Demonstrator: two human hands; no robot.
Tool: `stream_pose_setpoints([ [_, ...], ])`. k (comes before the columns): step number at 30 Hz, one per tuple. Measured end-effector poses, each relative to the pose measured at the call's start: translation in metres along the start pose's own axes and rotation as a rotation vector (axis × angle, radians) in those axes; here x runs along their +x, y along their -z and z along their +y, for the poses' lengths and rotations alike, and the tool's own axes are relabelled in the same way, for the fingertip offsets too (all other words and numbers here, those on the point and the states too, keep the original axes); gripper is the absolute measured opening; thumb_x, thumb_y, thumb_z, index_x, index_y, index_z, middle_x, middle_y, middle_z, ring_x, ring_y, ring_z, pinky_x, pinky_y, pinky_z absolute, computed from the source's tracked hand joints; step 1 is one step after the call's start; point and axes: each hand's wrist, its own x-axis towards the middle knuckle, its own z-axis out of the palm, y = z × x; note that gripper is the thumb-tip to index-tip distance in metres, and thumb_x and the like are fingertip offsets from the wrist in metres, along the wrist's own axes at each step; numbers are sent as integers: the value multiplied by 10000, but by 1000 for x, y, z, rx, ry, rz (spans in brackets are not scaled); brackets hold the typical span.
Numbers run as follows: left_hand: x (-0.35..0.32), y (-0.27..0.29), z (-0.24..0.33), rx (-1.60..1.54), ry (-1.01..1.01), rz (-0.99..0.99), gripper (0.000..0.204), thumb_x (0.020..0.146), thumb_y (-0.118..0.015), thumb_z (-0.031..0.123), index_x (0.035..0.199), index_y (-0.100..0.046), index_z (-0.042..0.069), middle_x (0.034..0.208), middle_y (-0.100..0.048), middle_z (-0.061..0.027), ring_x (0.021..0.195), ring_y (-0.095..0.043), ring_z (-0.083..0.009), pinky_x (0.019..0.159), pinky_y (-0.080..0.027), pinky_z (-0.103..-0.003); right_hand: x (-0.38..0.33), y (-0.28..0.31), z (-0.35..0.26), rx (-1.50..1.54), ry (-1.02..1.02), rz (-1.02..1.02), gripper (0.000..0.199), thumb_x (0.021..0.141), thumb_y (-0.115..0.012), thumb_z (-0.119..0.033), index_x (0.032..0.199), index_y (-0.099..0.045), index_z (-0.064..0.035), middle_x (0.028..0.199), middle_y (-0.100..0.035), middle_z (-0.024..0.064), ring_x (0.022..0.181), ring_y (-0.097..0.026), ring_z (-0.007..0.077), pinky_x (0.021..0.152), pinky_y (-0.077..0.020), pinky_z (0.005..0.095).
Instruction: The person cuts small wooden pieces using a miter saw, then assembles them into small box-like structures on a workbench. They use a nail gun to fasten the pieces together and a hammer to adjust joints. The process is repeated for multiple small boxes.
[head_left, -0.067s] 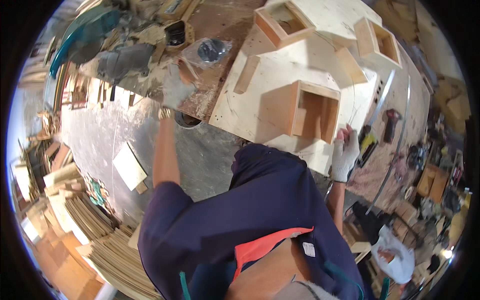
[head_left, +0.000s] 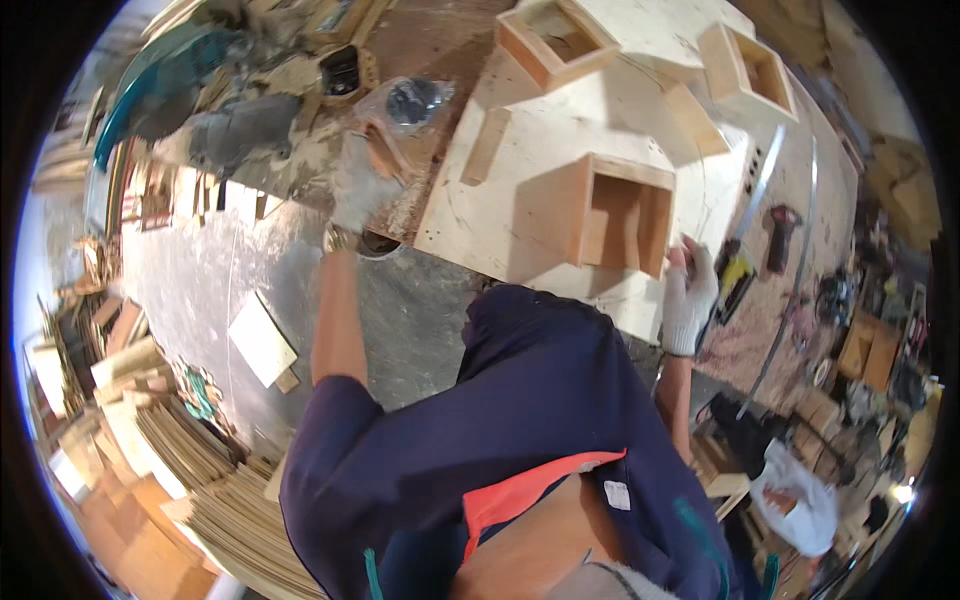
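Observation:
My left hand [head_left: 360,190], in a pale glove and smeared by motion, is over the dusty left part of the bench. A brownish wood-coloured shape [head_left: 388,154] shows at its fingers; whether it is gripped I cannot tell. My right hand [head_left: 691,295], in a white glove with bare fingertips, is at the right near corner of an open wooden box [head_left: 622,215], fingers bent and apart. The box stands on a pale plywood board [head_left: 480,230]. Two more open wooden boxes, one at the far middle [head_left: 552,75] and one at the far right [head_left: 722,82], stand on or by the board.
Loose wood strips, one on the left [head_left: 487,147] and one on the right [head_left: 697,120], lie on the board. A cordless drill [head_left: 782,238] and metal strips lie to the right. A teal circular-bladed saw [head_left: 165,90] stands far left. Stacked thin boards [head_left: 240,520] fill the lower left.
The view has shifted slightly. My left hand has moved a little nearer and to the right. My right hand's fingers are bent a bit more beside the box.

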Motion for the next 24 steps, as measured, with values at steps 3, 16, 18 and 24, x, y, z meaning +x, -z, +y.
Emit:
stream_pose_setpoints([
  [3, -18, -10, 99, -386, -215, -57, 950, 672, -891, 294, 1455, -427, 22, 1304, -580, -201, 1247, -576, -400, 1060, -501, -450, 2, -22, -52, 318, -32, -175, 182, 1024, -630, -144, 1065, -689, 23, 860, -692, 39, 786, -614, 103, 698, -502, 278],
  [16, -58, -32, 276, -856, -506, -338, 1041, 654, -932, 237, 1538, -394, 121, 1447, -525, -143, 1319, -545, -320, 1127, -452, -433, 10, -6, -67, 880, -163, -418, 226, 1091, -566, -226, 1062, -674, -29, 889, -682, -37, 729, -576, 76, 665, -481, 275],
  [18, -59, -37, 282, -952, -488, -415, 1054, 662, -936, 244, 1549, -384, 108, 1438, -526, -140, 1318, -545, -295, 1131, -444, -422, 1, -3, -69, 1279, -389, -346, 205, 1088, -580, -236, 1132, -671, -58, 952, -693, -25, 738, -589, 72, 669, -491, 268],
  [24, -60, -54, 282, -1088, -155, -503, 1085, 631, -952, 248, 1550, -398, 94, 1379, -565, -115, 1293, -546, -248, 1089, -466, -400, 2, 27, -37, 1718, -167, -571, 303, 1109, -530, -300, 870, -541, -114, 738, -538, -6, 634, -534, 102, 607, -475, 284],
])
